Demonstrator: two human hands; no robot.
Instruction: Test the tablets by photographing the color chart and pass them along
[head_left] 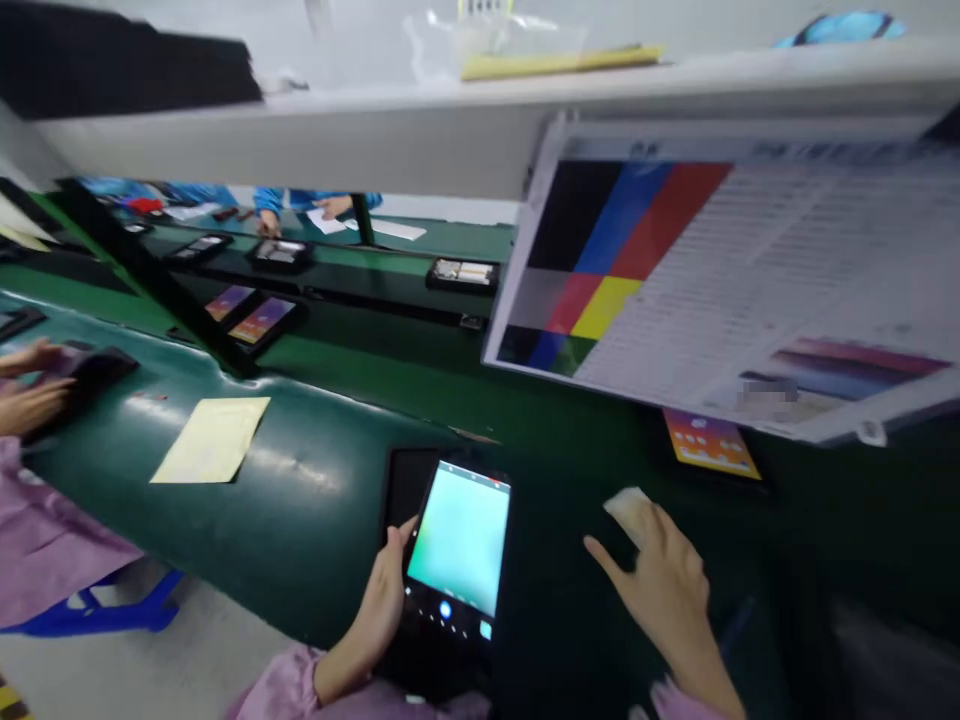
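My left hand grips the left edge of a black tablet, tilted up toward me. Its lit screen shows a blurred cyan-green camera picture with a round blue button below. Behind the tablet, partly hidden, is a black tray on the green bench. To the right, my right hand hovers apart from the tablet, thumb and fingers spread. Something white, perhaps a finger cover, is on its fingertips. Past that hand lies another tablet with an orange home screen, partly hidden by a hanging sheet.
A printed sheet with colour blocks hangs from the shelf. Yellow paper lies on the bench. Lit tablets and opened devices sit beyond. A co-worker's hands work at left; another person's hands show across.
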